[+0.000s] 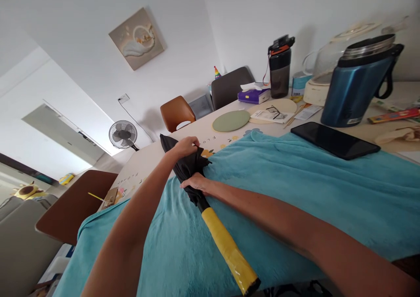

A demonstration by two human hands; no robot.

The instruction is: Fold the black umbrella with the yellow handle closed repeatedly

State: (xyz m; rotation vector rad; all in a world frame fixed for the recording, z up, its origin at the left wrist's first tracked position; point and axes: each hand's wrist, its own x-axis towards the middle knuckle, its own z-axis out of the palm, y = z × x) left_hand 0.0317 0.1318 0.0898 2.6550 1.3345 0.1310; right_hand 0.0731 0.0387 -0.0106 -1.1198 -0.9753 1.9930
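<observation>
A folded black umbrella (185,168) with a yellow handle (229,249) lies on a teal towel (295,187) spread over the table. My left hand (186,147) is closed on the black fabric near the umbrella's far tip. My right hand (196,182) presses and grips the bunched fabric lower down, just above the yellow handle. The handle points toward me and sticks out past the table's near edge.
A black phone (334,140) lies on the towel's right edge. Behind it stand a blue jug (357,85), a dark bottle (280,67), a purple tissue box (253,96) and a green round mat (231,120). Brown chairs (177,112) and a fan (123,135) stand at the left.
</observation>
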